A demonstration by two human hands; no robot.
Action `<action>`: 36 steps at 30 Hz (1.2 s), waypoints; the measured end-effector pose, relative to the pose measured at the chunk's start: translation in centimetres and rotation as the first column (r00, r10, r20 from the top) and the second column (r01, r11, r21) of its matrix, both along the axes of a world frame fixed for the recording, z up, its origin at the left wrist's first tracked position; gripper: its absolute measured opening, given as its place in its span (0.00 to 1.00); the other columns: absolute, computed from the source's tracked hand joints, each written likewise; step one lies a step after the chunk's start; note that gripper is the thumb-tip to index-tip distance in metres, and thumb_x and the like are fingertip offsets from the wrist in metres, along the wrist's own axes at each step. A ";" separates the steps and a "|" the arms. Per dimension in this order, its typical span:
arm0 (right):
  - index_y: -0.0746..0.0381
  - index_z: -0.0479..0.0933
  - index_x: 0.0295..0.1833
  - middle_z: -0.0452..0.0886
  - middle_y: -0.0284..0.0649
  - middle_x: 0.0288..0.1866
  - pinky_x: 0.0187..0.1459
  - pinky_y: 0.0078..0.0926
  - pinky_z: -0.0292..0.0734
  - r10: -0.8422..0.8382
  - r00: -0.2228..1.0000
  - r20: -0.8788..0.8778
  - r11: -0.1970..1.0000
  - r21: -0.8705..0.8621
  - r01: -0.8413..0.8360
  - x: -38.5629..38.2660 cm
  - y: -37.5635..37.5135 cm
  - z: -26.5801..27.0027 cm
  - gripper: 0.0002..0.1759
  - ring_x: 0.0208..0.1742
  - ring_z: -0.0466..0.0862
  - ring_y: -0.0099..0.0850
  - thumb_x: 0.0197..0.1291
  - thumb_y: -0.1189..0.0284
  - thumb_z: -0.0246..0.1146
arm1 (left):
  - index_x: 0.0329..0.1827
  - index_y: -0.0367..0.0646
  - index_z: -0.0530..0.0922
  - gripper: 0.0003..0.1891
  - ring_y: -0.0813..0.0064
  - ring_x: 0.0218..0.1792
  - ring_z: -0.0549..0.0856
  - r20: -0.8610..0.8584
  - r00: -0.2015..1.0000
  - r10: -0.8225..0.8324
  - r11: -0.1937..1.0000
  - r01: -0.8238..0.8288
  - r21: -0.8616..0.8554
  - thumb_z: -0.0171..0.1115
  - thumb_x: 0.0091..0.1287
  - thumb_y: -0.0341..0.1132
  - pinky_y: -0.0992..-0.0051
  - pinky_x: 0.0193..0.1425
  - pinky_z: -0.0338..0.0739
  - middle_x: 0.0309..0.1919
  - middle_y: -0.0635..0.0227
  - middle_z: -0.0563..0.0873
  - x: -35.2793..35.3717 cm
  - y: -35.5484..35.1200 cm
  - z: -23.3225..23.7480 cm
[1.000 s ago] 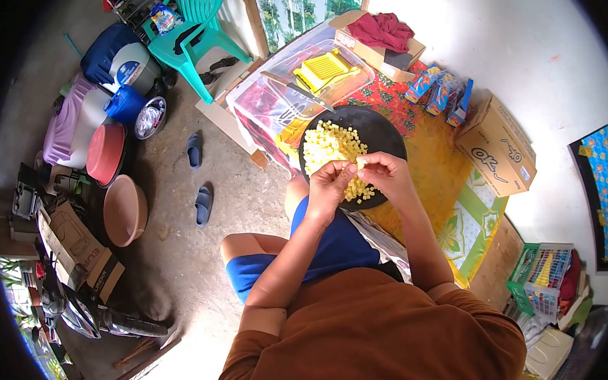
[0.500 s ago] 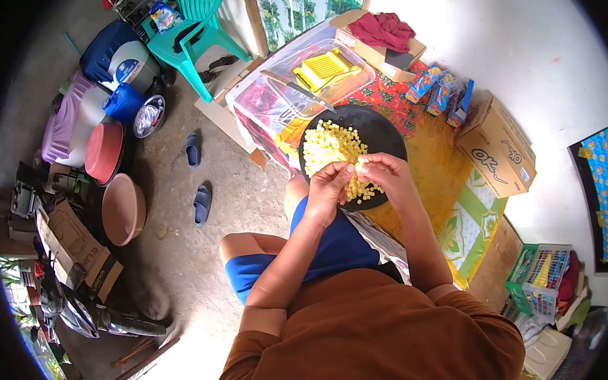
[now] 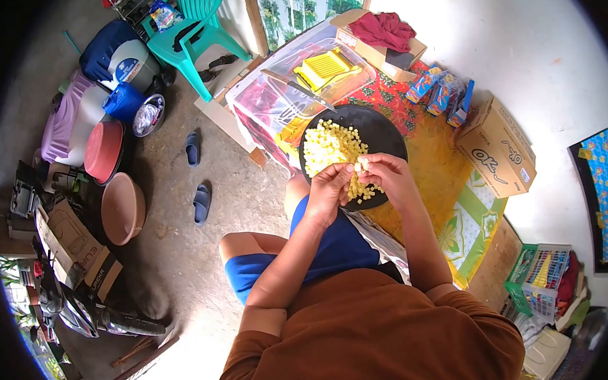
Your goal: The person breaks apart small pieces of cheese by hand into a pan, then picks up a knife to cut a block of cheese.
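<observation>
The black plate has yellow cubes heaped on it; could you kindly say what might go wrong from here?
The yellow cubes crowd one side of the black plate, so some could spill over its rim. The knife lies across the clear bin with one end by the plate, so a bump might dislodge it.

The bare left hand (image 3: 331, 185) and bare right hand (image 3: 383, 175) partly hide small pale-yellow cubes (image 3: 331, 145); what the left fingertips pinch is unclear.
</observation>
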State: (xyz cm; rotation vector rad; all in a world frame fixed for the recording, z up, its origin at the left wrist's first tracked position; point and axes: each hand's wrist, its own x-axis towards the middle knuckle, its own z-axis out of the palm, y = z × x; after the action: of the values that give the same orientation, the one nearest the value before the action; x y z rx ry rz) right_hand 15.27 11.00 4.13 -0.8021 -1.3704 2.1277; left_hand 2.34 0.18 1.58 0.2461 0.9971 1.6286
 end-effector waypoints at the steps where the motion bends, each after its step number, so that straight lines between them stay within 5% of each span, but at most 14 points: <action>1: 0.68 0.80 0.51 0.83 0.36 0.41 0.46 0.22 0.81 0.004 1.000 0.007 1.000 -0.011 -0.003 0.0 0.0 0.1 0.14 0.40 0.82 0.22 0.62 0.73 0.64 | 0.39 0.44 0.79 0.06 0.86 0.15 0.66 0.000 1.000 0.002 1.000 -0.002 -0.001 0.64 0.68 0.37 0.83 0.18 0.63 0.18 0.77 0.73 0.0 0.0 0.0; 5: 0.66 0.79 0.53 0.83 0.35 0.41 0.46 0.22 0.81 0.054 0.998 0.037 0.990 0.130 -0.058 0.1 0.2 -0.6 0.15 0.40 0.82 0.21 0.62 0.73 0.65 | 0.37 0.45 0.79 0.06 0.86 0.15 0.66 0.004 1.000 0.000 1.000 0.000 -0.001 0.64 0.68 0.37 0.83 0.18 0.62 0.18 0.78 0.72 0.0 0.0 -0.3; 9: 0.66 0.79 0.53 0.83 0.36 0.43 0.47 0.22 0.80 -0.002 1.000 -0.018 0.997 0.072 0.003 -0.3 -0.2 -0.2 0.15 0.41 0.82 0.22 0.60 0.75 0.66 | 0.37 0.45 0.80 0.06 0.86 0.15 0.66 0.002 1.000 0.007 1.000 -0.007 -0.008 0.64 0.67 0.37 0.83 0.17 0.62 0.18 0.78 0.72 0.1 0.0 -0.2; 15: 0.68 0.79 0.52 0.83 0.39 0.44 0.47 0.23 0.81 -0.008 1.000 0.007 1.000 0.021 0.008 -0.2 -0.2 -0.7 0.15 0.43 0.84 0.24 0.60 0.76 0.66 | 0.41 0.40 0.81 0.08 0.92 0.18 0.68 -0.226 0.973 0.047 0.999 -0.042 0.028 0.65 0.67 0.35 0.87 0.19 0.62 0.22 0.79 0.78 0.5 0.1 -0.2; 21: 0.69 0.79 0.50 0.84 0.40 0.41 0.45 0.23 0.82 0.009 0.999 0.039 0.997 0.077 -0.013 0.0 -0.2 -0.4 0.13 0.39 0.85 0.25 0.60 0.75 0.66 | 0.43 0.36 0.81 0.07 0.92 0.28 0.75 -0.314 0.945 0.092 0.996 -0.084 0.038 0.64 0.68 0.31 0.89 0.30 0.66 0.29 0.77 0.83 0.8 0.2 0.3; 24: 0.68 0.80 0.49 0.84 0.40 0.40 0.44 0.22 0.82 -0.008 0.999 0.040 0.997 0.082 0.004 0.1 -0.1 -0.6 0.13 0.38 0.85 0.25 0.60 0.75 0.66 | 0.44 0.39 0.81 0.09 0.93 0.16 0.65 -0.387 0.917 0.098 0.995 -0.084 0.054 0.63 0.69 0.36 0.88 0.17 0.57 0.20 0.82 0.76 1.0 0.3 0.5; 36: 0.66 0.79 0.50 0.83 0.37 0.39 0.44 0.22 0.83 -0.045 0.998 0.036 0.998 -0.036 0.046 0.0 -0.1 -0.4 0.12 0.39 0.85 0.25 0.64 0.72 0.62 | 0.43 0.39 0.81 0.09 0.92 0.15 0.65 -0.264 0.962 0.070 0.997 -0.070 0.010 0.62 0.70 0.36 0.87 0.17 0.59 0.19 0.81 0.75 0.7 0.3 -0.3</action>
State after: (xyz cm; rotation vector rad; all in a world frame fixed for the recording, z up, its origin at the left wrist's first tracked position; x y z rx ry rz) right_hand 15.28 10.87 3.75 -0.8808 -1.3218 2.1191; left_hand 3.01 0.49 1.27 0.4417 1.2185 1.6896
